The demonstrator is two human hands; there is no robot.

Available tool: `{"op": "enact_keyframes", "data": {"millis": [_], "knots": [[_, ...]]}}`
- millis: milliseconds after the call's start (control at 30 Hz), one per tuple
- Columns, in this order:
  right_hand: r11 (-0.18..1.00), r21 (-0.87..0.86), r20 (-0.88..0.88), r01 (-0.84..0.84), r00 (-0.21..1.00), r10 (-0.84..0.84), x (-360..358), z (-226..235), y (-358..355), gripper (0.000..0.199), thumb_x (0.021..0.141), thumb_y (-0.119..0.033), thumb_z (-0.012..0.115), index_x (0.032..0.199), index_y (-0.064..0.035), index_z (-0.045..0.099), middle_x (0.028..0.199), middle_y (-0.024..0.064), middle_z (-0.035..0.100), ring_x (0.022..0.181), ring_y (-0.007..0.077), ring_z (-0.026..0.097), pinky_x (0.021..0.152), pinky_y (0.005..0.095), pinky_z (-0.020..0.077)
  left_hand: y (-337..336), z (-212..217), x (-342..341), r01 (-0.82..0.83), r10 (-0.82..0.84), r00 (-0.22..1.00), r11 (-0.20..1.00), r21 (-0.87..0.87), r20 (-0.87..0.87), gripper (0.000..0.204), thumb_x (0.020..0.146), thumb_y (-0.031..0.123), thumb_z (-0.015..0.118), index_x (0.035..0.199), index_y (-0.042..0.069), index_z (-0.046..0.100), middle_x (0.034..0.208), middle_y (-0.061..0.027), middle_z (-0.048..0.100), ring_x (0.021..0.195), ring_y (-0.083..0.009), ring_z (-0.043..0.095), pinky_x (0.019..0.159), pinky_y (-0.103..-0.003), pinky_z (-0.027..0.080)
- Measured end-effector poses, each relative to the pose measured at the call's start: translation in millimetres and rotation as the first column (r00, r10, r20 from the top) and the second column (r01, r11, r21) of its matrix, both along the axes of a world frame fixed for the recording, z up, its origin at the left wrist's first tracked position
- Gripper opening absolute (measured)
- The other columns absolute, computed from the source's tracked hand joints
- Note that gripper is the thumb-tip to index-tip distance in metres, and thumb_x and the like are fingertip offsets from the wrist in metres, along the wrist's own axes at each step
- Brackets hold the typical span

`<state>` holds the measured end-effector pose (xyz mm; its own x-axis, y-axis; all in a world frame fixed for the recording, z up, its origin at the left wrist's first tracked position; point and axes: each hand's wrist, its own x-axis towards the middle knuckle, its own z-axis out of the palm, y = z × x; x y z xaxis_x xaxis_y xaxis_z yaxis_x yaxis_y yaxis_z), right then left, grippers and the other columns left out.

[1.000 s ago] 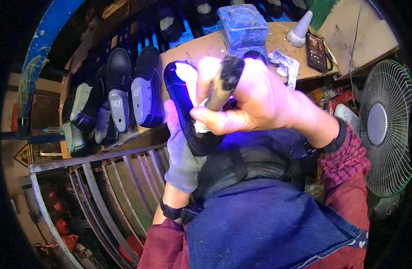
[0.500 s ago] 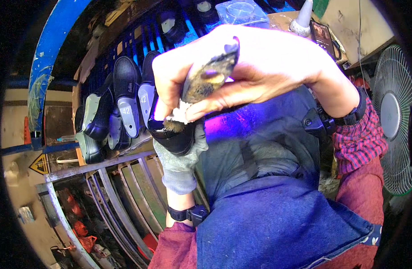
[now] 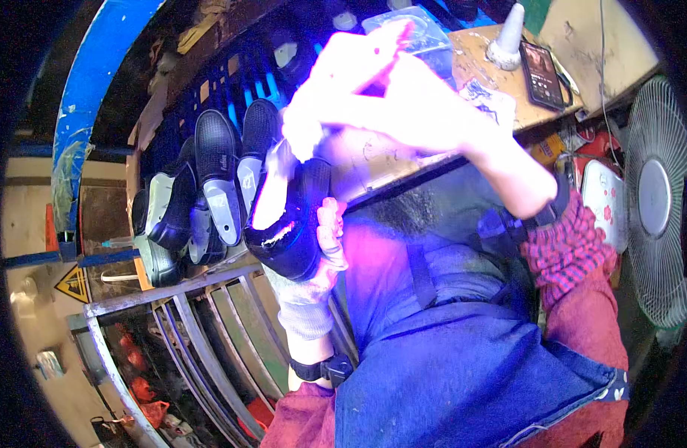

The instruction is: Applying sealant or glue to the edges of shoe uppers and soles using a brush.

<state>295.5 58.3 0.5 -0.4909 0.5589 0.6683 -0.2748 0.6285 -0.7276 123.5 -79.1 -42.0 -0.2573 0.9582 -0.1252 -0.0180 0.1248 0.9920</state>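
My gloved left hand (image 3: 330,237) is wrapped round a black shoe (image 3: 302,250), holding it tilted in front of the wooden table. A pale area runs along the shoe's upward side, with a ragged whitish edge near its lower end. Above the shoe, my right hand (image 3: 381,97) is closed on a brush (image 3: 282,158), whose tip is over the shoe's pale area. Strong glare washes out this hand and much of the brush. Whether the bristles touch the shoe I cannot tell.
Several black shoes (image 3: 214,149) with grey soles lie on the rack at left. A clear plastic box (image 3: 414,37), a pale cone-shaped bottle (image 3: 505,45) and a phone (image 3: 541,75) are at the back. A fan (image 3: 653,198) stands at right, a metal frame (image 3: 179,287) below left.
My right hand has moved up and back with the brush, uncovering the shoe's pale area. The shoe in my left hand now shows more fully. Glare on the right hand has grown.
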Motion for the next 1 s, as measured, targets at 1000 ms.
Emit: {"op": "enact_keyframes", "data": {"millis": [1000], "knots": [[0.927, -0.291, 0.035, 0.237, 0.971, -0.237, 77, -33, -5, 0.015, 0.090, -0.003, 0.051, 0.103, -0.0020, 0.046, 0.109, 0.0209, 0.060, 0.103, 0.0250, 0.057, 0.091, 0.0375, 0.0437, 169, 68, -110, 0.273, -0.262, 0.906, 0.962, 0.014, 0.333, 0.036, 0.091, 0.032, 0.057, 0.109, 0.002, 0.058, 0.082, -0.0059, 0.065, 0.072, -0.0170, 0.065, 0.068, -0.032, 0.054]]}}
